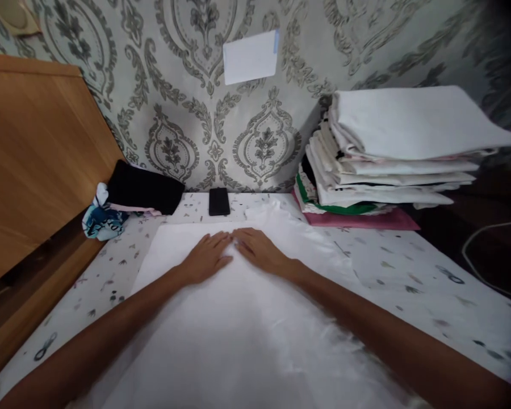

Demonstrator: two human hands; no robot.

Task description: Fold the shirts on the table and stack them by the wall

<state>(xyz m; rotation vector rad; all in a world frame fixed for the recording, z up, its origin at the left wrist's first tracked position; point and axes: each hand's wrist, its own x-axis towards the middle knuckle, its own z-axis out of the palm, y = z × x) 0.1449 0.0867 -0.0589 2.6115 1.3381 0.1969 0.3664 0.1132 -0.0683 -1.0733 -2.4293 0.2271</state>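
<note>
A white cloth lies spread over the patterned sheet, its right part wrinkled and its left part smoother. Both my hands rest on it near its far edge, fingertips meeting at the middle. My left hand lies flat, palm down, with the thumb apart from the fingers. Flat on the fabric too is my right hand, its fingers stretched toward the left one. Neither holds anything that I can see. The cloth's near end runs out of the bottom of the view.
A tall stack of folded cloths stands at the back right. Beyond the white cloth lies a black phone-like object. Black folded fabric and a bunched blue cloth are back left, beside a wooden panel. Patterned wallpaper closes the back.
</note>
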